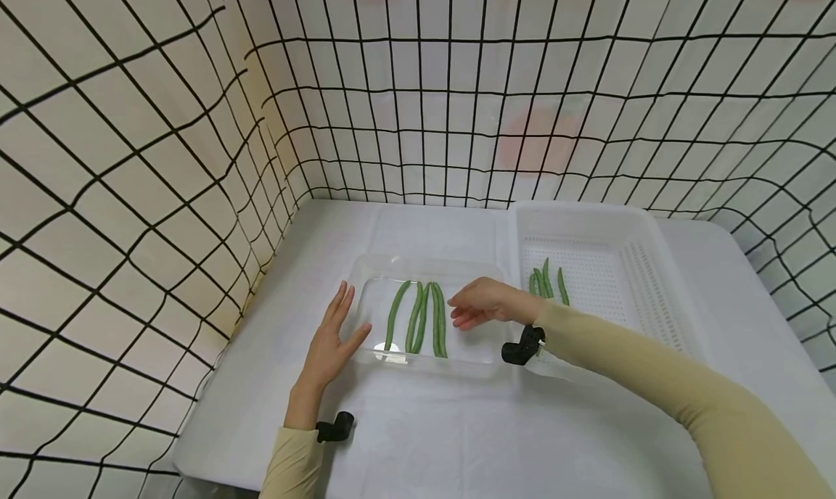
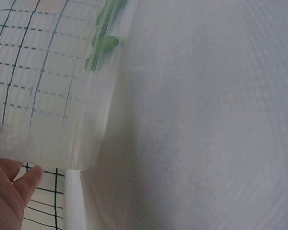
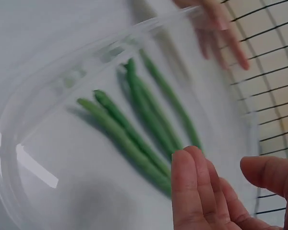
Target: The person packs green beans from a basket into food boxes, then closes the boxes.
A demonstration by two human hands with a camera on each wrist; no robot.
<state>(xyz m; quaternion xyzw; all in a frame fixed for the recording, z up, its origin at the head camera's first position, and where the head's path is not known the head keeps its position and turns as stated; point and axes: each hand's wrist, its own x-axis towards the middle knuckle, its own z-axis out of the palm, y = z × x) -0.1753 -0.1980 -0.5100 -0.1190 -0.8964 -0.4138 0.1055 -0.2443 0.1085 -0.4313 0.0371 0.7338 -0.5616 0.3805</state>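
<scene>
A clear plastic box holds several long green beans lying roughly side by side. At the box's left end is my left hand, its fingers spread and thumb out; in the left wrist view its fingertips are right at the clear wall. My right hand hovers over the right part of the box, just right of the beans. Its fingers are extended together, the thumb stands apart, and nothing lies between them in the right wrist view.
To the right stands a white perforated basket with several more green beans in it, partly behind my right forearm. Black wire mesh rises behind and at both sides of the white-covered table.
</scene>
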